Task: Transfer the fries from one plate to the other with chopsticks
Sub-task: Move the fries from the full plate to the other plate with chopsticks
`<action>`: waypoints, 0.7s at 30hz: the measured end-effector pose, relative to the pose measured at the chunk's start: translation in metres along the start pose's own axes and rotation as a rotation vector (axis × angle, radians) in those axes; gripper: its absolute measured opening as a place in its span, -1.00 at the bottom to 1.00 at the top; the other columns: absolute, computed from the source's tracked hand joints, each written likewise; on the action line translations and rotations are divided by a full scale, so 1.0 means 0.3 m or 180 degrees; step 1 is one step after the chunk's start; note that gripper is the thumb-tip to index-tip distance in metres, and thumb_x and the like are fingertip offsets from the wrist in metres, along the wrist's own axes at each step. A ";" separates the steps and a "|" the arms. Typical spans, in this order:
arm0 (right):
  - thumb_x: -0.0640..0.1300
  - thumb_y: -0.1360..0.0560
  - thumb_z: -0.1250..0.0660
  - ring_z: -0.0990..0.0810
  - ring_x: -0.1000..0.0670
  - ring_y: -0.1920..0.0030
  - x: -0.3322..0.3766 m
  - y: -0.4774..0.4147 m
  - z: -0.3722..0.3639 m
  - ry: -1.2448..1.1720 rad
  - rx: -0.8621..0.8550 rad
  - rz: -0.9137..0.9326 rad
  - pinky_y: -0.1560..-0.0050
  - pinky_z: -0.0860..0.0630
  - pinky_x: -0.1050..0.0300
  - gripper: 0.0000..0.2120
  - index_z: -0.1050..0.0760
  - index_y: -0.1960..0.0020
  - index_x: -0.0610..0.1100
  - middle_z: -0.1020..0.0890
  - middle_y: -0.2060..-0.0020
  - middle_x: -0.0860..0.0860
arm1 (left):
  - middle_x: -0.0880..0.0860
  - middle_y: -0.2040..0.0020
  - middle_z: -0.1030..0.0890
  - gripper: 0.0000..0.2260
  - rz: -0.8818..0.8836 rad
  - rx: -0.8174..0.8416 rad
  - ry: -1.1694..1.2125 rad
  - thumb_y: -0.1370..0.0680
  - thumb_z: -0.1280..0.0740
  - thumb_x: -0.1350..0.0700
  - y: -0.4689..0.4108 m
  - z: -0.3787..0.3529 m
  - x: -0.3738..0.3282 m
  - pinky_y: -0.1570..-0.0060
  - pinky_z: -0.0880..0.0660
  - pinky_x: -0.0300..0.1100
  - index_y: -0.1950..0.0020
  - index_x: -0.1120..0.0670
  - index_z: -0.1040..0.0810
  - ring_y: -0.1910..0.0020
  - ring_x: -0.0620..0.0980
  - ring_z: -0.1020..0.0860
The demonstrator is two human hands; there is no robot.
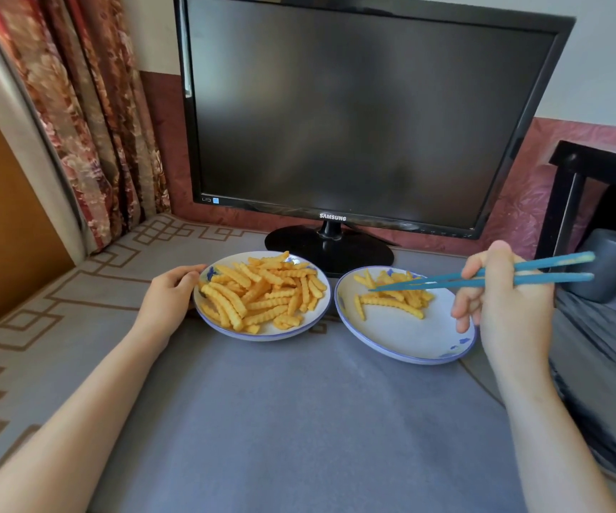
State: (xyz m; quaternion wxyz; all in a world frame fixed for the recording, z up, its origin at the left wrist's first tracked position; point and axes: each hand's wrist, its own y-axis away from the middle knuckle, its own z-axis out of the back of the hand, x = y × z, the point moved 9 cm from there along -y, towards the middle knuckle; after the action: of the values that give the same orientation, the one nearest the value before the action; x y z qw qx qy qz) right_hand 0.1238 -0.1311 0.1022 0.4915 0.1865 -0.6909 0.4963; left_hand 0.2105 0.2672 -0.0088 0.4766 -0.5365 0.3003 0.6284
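Most fries (262,294) are on the left plate (262,336), few on the right plate (403,335): much is left, I judge. Right hand (510,305) grip clamps chopsticks (447,281), tips empty; left hand (169,298) holds the left plate.

— Any writing to read here?
— One word, "SAMSUNG" (332,217), in pale capitals, centred on the lower bezel of the black monitor (365,112).
— And the small blue sticker (215,200) at the bezel's left end?
— Too small to read.
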 end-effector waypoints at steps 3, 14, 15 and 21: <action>-0.16 -0.63 -0.07 -0.34 0.03 0.69 -0.025 -0.005 -0.021 0.0046 0.0192 -0.0071 0.64 -0.19 0.36 -0.63 -0.39 0.30 -0.26 -0.44 0.58 -0.07 | 0.09 0.00 -0.62 -0.73 0.0008 0.0005 0.0000 -0.62 -0.12 0.21 -0.001 0.000 0.002 0.10 -0.47 -0.22 -0.20 0.14 -0.58 0.07 0.00 -0.58; -0.15 -0.65 -0.05 -0.32 -0.02 0.63 0.018 0.060 -0.096 -0.0250 0.0312 0.0016 0.54 -0.24 0.19 -0.64 -0.39 0.28 -0.17 -0.41 0.62 -0.11 | 0.09 0.00 -0.63 -0.73 -0.0005 0.0018 -0.0004 -0.62 -0.13 0.20 -0.003 0.001 0.007 -0.09 -0.50 -0.08 -0.19 0.13 -0.59 0.01 0.03 -0.59; -0.14 -0.65 -0.04 -0.33 -0.02 0.63 0.016 0.072 -0.117 -0.0248 0.0403 0.0015 0.53 -0.25 0.17 -0.64 -0.40 0.28 -0.18 -0.42 0.59 -0.12 | 0.09 0.01 -0.63 -0.73 -0.0005 0.0023 -0.0004 -0.62 -0.13 0.20 -0.003 0.000 0.007 -0.09 -0.50 -0.08 -0.18 0.13 -0.59 0.01 0.04 -0.59; -0.14 -0.66 -0.04 -0.31 0.03 0.62 -0.004 0.118 -0.224 -0.0423 0.0719 -0.0088 0.57 -0.28 0.28 -0.63 -0.40 0.26 -0.20 -0.38 0.57 -0.17 | 0.08 0.02 -0.63 -0.73 -0.0020 0.0015 -0.0002 -0.62 -0.13 0.21 -0.002 0.001 0.001 -0.04 -0.49 -0.12 -0.17 0.13 -0.59 0.02 0.03 -0.59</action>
State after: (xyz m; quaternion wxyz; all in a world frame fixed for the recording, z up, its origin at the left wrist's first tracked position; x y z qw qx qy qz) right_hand 0.1312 -0.0573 0.0851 0.4273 0.2826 -0.6590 0.5506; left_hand 0.2110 0.2677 -0.0090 0.4798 -0.5361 0.2999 0.6264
